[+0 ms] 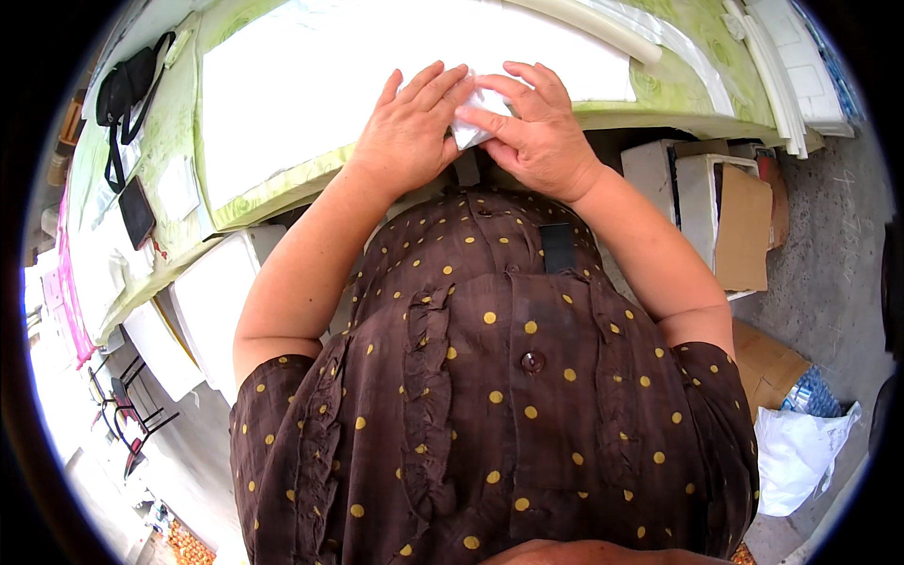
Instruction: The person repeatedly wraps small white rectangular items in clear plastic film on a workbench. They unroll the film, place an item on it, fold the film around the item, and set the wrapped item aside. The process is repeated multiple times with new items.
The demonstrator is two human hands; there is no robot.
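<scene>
Between my two hands, at the near edge of the table, is a small white folded piece [478, 130], creased and soft-looking; whether it is paper, cloth or plastic I cannot tell. My right hand [546, 132] grips it from the right, index finger and thumb laid over it. On its left side lies my left hand [407, 132], fingers stretched and slightly spread, the index fingertip touching the piece's upper edge. A large white sheet [292, 104] covers the tabletop under and beyond both hands. Part of the piece is hidden by my fingers.
A pale green patterned cloth [268, 200] covers the table. Along the far side lies a long white roll [603, 28]. To the left are a black bag [127, 85] and a dark phone-like object [137, 212]. Boxes [744, 226] and a white plastic bag [800, 457] stand at right.
</scene>
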